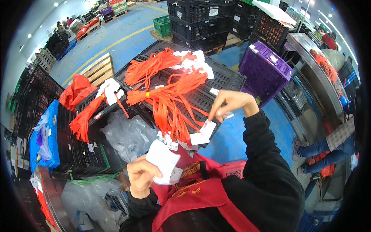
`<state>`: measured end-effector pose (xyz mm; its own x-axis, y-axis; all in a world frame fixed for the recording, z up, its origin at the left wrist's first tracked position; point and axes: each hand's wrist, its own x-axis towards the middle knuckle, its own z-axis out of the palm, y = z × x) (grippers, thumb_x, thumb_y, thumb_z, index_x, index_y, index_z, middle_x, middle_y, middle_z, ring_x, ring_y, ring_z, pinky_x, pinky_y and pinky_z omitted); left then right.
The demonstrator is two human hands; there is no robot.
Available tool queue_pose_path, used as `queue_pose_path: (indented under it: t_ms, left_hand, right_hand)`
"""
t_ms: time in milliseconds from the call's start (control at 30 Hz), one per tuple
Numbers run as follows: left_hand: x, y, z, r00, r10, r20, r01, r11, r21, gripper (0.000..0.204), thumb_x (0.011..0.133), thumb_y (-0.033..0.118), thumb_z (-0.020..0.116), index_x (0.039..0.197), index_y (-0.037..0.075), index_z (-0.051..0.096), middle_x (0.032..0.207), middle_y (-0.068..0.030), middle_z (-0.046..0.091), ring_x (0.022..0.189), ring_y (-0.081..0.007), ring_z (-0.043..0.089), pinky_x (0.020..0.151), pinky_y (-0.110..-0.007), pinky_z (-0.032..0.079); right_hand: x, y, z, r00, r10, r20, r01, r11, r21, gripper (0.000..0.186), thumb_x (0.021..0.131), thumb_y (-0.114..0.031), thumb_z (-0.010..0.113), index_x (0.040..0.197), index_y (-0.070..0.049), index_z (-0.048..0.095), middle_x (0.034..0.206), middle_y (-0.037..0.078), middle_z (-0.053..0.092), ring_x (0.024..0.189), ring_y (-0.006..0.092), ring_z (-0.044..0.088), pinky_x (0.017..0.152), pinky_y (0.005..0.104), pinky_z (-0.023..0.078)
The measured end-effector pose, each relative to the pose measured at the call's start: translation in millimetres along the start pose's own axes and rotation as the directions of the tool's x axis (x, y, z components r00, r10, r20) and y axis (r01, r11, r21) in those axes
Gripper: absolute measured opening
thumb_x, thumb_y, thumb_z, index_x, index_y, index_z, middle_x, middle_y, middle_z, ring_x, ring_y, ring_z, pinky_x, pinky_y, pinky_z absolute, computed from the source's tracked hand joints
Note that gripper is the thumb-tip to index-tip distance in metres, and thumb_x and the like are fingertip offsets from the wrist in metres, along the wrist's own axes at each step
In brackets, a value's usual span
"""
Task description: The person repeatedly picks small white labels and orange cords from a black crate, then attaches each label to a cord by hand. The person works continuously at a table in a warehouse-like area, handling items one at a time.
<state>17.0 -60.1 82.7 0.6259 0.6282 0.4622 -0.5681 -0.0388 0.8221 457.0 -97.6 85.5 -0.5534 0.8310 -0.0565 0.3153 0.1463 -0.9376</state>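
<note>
So my hands are working well apart right now. My left hand (142,176) is gripping a stack of white, flat tags (163,156) down in front of my red apron (193,201). My right hand (234,104) is curling its fingers just above a loose white tag (208,127) at the edge of the pile; can't tell if I'm actually pinching it.

The bundles of bright orange-red flat strips (168,102) with white tags on their ends are lying ahead of my left hand and left of my right, sprawling over black slatted plastic crates (226,73). A smaller orange-red bundle (87,118) is sitting further left, and a crumpled clear plastic bag (127,133) is bunching up between it and me.

Around me, a purple plastic crate (266,71) is standing to the right, a slatted wooden pallet (96,69) is lying on the blue floor (129,25), and tall black crates (199,23) are stacking up ahead. Someone in blue jeans (328,156) is standing off to my right.
</note>
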Motion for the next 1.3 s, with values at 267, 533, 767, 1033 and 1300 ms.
queue_pose_path:
  t_ms: [267,533,767,1033,1300]
  left_hand:
    - [12.4,-13.7,18.4,0.955,-0.283,-0.089,0.292,0.951,0.106,0.029,0.096,-0.01,0.069,0.123,-0.001,0.064,0.115,-0.0065,0.068,0.093,-0.0087,0.064,0.078,-0.023,0.052]
    - [21.3,-35.1,5.0,0.92,-0.224,-0.321,0.324,0.896,0.304,0.026,0.094,-0.008,0.072,0.119,-0.001,0.067,0.104,0.0009,0.066,0.093,-0.0045,0.063,0.08,-0.021,0.05]
    - [40.8,-60.4,4.6,0.901,-0.211,-0.38,0.326,0.906,0.27,0.051,0.09,-0.012,0.073,0.136,0.001,0.055,0.124,-0.0065,0.064,0.117,-0.0144,0.065,0.098,-0.029,0.054]
    - [50.8,-68.1,6.1,0.897,-0.261,-0.357,0.345,0.919,0.193,0.048,0.091,-0.008,0.075,0.138,-0.003,0.062,0.129,-0.012,0.07,0.117,-0.0179,0.069,0.102,-0.032,0.055]
    - [50.8,-75.7,6.5,0.909,-0.245,-0.338,0.34,0.905,0.258,0.012,0.092,0.002,0.081,0.101,-0.005,0.079,0.087,-0.0006,0.068,0.076,-0.0069,0.058,0.068,-0.024,0.045]
  right_hand:
    - [45.6,108.5,-61.9,0.26,0.01,-0.966,-0.815,0.539,-0.214,0.051,0.083,-0.051,0.085,0.109,-0.009,0.075,0.091,0.009,0.078,0.087,0.0268,0.076,0.078,0.0405,0.058]
    - [44.8,93.6,-24.3,0.038,-0.088,-0.995,-0.678,0.729,-0.09,0.022,0.087,-0.029,0.082,0.095,-0.009,0.081,0.087,0.008,0.078,0.084,0.0268,0.076,0.074,0.0401,0.056]
    - [34.8,39.1,6.5,0.131,-0.656,-0.743,-0.673,0.492,-0.553,0.009,0.091,-0.014,0.077,0.098,-0.012,0.079,0.093,0.005,0.074,0.081,0.0283,0.073,0.072,0.038,0.057]
    - [42.6,4.5,20.5,0.058,-0.641,-0.765,-0.583,0.601,-0.547,0.008,0.094,-0.007,0.077,0.099,-0.002,0.074,0.087,0.01,0.072,0.065,0.0194,0.07,0.06,0.0299,0.051]
    - [62.5,-16.0,54.1,0.367,-0.216,-0.905,0.044,0.976,-0.215,0.01,0.104,-0.002,0.062,0.11,0.003,0.068,0.094,0.006,0.073,0.082,0.0134,0.075,0.067,0.0248,0.055]
